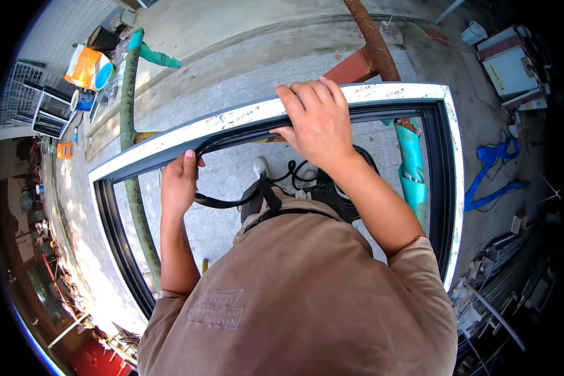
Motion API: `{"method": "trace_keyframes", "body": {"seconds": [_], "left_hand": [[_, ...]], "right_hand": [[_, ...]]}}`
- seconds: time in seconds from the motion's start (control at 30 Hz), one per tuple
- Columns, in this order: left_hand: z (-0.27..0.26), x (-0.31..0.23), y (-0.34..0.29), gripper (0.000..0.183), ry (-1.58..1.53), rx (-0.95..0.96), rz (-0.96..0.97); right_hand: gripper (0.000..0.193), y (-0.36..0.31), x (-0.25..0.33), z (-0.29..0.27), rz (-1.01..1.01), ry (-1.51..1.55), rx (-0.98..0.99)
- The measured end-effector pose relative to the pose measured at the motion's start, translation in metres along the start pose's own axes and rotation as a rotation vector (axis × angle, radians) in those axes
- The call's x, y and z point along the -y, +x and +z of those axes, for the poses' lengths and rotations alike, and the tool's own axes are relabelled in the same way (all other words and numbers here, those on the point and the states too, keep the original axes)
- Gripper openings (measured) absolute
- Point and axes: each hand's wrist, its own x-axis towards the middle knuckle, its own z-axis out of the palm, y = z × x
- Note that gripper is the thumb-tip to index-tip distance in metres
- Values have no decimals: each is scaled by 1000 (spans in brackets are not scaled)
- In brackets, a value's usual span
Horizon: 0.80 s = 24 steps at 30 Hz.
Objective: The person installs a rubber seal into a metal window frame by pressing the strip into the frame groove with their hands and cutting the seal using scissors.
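A large window frame, dark inside and covered with printed white film on its outer face, surrounds my body. A black rubber sealing strip runs along the inner groove of its far bar and hangs in a loop below. Near the left part of that bar, my left hand pinches the strip between thumb and fingers at the groove. My right hand wraps over the same bar farther right, its fingers across the white face and its thumb underneath by the strip. More black strip lies coiled beside my waist.
The frame rests over a green pipe on the left and a rusty pipe with torn turquoise wrapping on the right. An orange and white bucket stands far left. A blue strap lies on the right floor.
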Motion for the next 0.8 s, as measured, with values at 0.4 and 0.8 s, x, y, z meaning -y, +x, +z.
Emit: {"method": "trace_keyframes", "body": {"seconds": [0.4, 0.8], "left_hand": [[9, 10, -3, 58, -93, 10, -44], [3, 0, 1, 58, -8, -11, -15]], "right_hand": [[76, 2, 9, 1, 63, -26, 17], [78, 4, 19, 24, -13, 0, -68]]}}
